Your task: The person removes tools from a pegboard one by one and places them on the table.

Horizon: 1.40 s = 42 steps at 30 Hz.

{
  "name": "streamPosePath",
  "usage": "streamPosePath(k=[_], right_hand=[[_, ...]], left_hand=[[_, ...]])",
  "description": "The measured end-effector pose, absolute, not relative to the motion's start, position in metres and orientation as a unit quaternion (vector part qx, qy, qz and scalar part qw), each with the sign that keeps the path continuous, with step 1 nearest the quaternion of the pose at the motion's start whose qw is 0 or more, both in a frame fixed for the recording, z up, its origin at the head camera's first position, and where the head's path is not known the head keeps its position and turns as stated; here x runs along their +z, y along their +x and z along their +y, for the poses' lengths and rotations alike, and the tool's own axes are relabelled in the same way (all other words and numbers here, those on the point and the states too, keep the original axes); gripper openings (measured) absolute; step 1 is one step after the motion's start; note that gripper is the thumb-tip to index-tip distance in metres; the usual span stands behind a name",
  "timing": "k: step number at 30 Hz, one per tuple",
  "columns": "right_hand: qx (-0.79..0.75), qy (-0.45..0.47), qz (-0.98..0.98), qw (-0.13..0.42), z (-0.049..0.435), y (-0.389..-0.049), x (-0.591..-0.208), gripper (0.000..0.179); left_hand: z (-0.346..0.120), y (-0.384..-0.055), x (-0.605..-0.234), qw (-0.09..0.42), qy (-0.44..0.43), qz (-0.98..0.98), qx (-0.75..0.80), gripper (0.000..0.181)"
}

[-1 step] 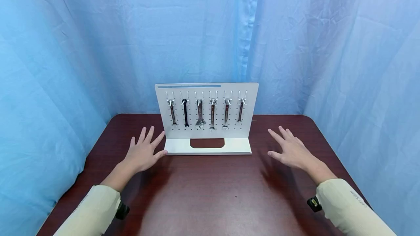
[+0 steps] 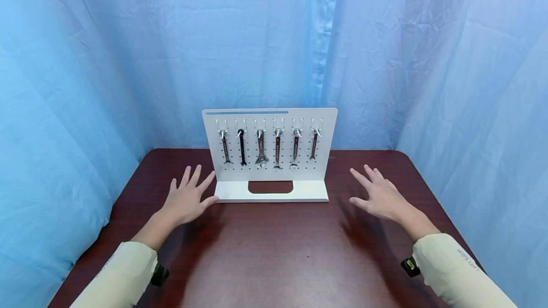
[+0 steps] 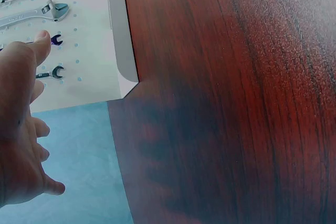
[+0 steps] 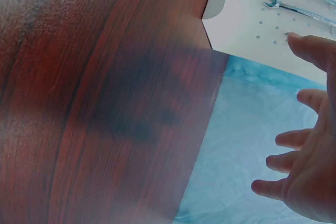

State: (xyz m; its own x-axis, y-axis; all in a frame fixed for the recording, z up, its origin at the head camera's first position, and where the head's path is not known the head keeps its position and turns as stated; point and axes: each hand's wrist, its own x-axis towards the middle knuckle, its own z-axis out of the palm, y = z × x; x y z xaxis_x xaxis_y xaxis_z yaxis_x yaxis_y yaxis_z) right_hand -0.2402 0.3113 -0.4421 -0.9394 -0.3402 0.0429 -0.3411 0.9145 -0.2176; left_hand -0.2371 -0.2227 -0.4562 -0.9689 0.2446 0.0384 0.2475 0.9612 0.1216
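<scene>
A white pegboard stand [image 2: 269,175] stands upright toward the back of the table. Several wrenches hang in a row from its hooks, among them a black wrench [image 2: 242,147] and a silver adjustable wrench [image 2: 261,149]. My left hand [image 2: 185,202] is spread with nothing in it, its thumb tip overlapping the stand's front left corner in the head view. To the right of the stand, my right hand [image 2: 382,197] hovers apart from it, fingers spread. In the right wrist view a silver combination wrench [image 4: 299,10] shows beyond the thumb.
The dark red wooden table [image 2: 274,251] stretches out in front of the stand, with shadows of both hands on it. Light blue curtains [image 2: 257,51] hang behind and on both sides. A small black device [image 2: 159,274] sits at the left sleeve, another [image 2: 410,267] at the right.
</scene>
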Motion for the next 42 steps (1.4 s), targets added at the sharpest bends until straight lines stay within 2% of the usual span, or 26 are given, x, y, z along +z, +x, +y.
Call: streamPosePath(k=[15,19,22,26,31,34,38,42], right_hand=[[0.109,0.175,-0.978,0.009,0.316,-0.245,-0.449,0.084],[0.134,0.172,-0.976,0.004,0.314,-0.249,-0.448,0.083],[0.201,0.164,-0.966,0.002,0.312,-0.252,-0.445,0.08],[0.376,0.14,-0.916,-0.001,0.306,-0.254,-0.44,0.072],[0.665,0.121,-0.736,-0.035,0.304,-0.255,-0.437,0.061],[0.785,0.113,-0.604,-0.071,0.304,-0.256,-0.438,0.053],[0.838,0.106,-0.529,-0.083,0.3,-0.259,-0.444,0.047],[0.842,0.085,-0.531,-0.045,0.287,-0.267,-0.446,0.046]], left_hand=[[-0.224,-0.243,-0.458,-0.005,-0.119,-0.99,-0.074,0.077],[-0.224,-0.249,-0.463,0.001,-0.118,-0.983,-0.14,0.081],[-0.224,-0.256,-0.467,0.006,-0.105,-0.956,-0.274,0.089],[-0.223,-0.261,-0.474,0.004,-0.067,-0.898,-0.435,0.101],[-0.218,-0.267,-0.478,0.007,-0.036,-0.848,-0.529,0.107],[-0.215,-0.272,-0.481,0.01,-0.03,-0.829,-0.559,0.107],[-0.21,-0.28,-0.488,0.018,-0.019,-0.818,-0.574,0.106],[-0.205,-0.288,-0.498,0.047,-0.001,-0.81,-0.585,0.105]])
